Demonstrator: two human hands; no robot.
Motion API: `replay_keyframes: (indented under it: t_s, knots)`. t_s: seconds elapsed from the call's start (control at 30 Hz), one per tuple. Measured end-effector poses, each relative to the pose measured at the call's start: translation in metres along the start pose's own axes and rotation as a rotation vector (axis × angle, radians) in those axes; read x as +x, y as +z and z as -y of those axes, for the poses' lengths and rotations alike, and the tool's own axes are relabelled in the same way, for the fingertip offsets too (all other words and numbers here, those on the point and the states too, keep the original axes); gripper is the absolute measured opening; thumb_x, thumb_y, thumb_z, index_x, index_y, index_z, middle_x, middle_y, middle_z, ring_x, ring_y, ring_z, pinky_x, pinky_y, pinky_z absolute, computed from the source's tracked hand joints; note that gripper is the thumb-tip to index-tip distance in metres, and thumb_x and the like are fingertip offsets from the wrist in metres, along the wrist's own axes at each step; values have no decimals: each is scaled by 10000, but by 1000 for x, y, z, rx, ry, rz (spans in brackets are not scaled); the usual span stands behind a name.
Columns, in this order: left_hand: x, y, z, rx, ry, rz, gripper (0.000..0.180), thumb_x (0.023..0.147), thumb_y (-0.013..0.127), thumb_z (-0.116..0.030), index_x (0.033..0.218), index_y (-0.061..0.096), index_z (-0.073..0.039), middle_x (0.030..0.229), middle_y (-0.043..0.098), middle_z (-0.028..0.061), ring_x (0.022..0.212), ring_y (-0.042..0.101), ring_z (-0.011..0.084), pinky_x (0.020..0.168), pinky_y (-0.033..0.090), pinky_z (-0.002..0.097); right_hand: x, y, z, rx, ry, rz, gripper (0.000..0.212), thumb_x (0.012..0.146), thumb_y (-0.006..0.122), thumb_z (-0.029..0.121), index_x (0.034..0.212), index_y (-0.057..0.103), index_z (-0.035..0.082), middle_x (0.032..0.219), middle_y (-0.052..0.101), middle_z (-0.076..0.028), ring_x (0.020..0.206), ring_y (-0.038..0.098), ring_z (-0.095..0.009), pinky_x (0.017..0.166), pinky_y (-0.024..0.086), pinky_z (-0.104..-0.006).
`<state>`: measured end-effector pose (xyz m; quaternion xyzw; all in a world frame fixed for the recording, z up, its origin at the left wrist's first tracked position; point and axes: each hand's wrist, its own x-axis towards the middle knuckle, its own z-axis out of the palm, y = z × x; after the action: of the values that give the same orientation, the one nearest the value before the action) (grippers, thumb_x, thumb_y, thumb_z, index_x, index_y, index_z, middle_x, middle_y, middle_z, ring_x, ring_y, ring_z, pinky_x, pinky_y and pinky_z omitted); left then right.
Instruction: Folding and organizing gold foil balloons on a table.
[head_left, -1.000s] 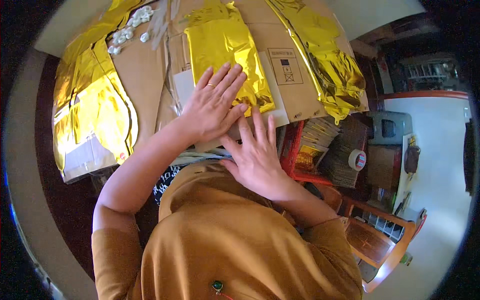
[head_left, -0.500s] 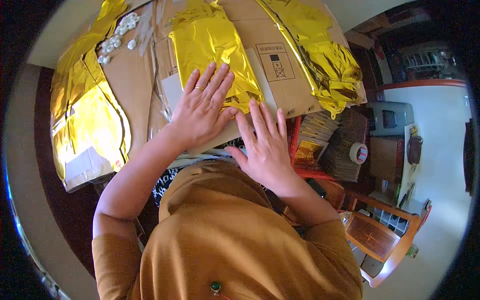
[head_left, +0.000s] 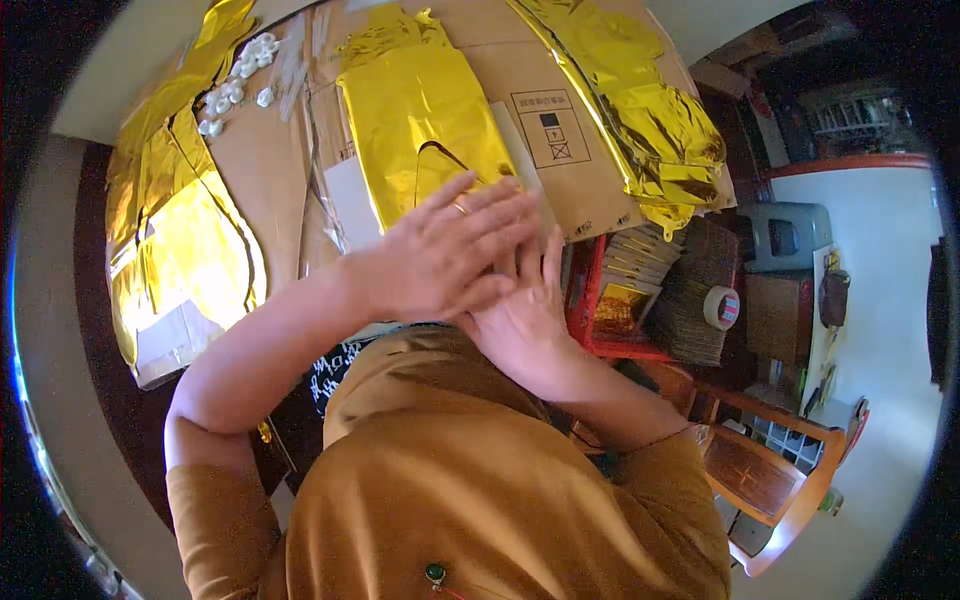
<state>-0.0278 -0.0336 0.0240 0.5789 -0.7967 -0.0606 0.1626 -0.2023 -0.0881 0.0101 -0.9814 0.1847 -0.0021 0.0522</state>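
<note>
We see our left hand (head_left: 432,262) open, empty, overlapping our right hand (head_left: 522,322), whose straight fingers look extended but partly hidden. The gold foil (head_left: 430,110) lies flat beyond them, above cardboard (head_left: 580,195).

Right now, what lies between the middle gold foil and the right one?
In the head view: cardboard with a black printed frame, plus a pale sheet edging out beside the middle foil.
</note>
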Motion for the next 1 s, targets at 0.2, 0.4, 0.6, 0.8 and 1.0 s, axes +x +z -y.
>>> replay_keyframes:
  t_s: [0.2, 0.4, 0.6, 0.8, 1.0]
  knots:
    - [16, 5, 43, 104, 31, 98, 770, 981, 359, -635, 1540, 341, -105, 1609, 305, 122, 1482, 276, 349, 1210, 166, 549, -5, -2, -4, -24, -53, -18, 776, 771, 780, 454, 1472, 466, 342, 1485, 293, -350, 1381, 270, -565, 1097, 218, -724]
    - [26, -2, 98, 318, 1, 77, 763, 984, 341, -640, 1577, 271, -165, 1630, 257, 132, 1472, 282, 378, 1209, 166, 541, -1, -11, -3, 21, -43, -40, 859, 782, 779, 437, 1527, 358, 367, 1462, 317, -375, 1333, 339, -576, 1079, 244, -728]
    - [35, -8, 145, 515, -163, -48, 703, 981, 449, -558, 1554, 321, -171, 1623, 263, 145, 1492, 248, 353, 1207, 178, 548, -1, -13, -2, 36, -51, -59, 853, 773, 790, 419, 1516, 376, 356, 1462, 313, -385, 1331, 339, -580, 1072, 259, -725]
    - [31, -7, 56, 97, 133, -49, 626, 991, 476, -479, 1516, 394, -147, 1555, 399, 112, 1436, 375, 297, 1199, 225, 535, -3, -2, -4, 3, -50, -64, 846, 749, 812, 401, 1495, 418, 335, 1462, 312, -380, 1332, 338, -579, 1068, 265, -725]
    - [21, 5, 64, 63, 155, 108, 728, 996, 372, -589, 1543, 337, -110, 1606, 311, 126, 1498, 258, 315, 1206, 196, 549, -2, -6, -3, -51, -68, -66, 840, 766, 794, 419, 1505, 404, 335, 1466, 300, -381, 1334, 334, -582, 1076, 272, -710]
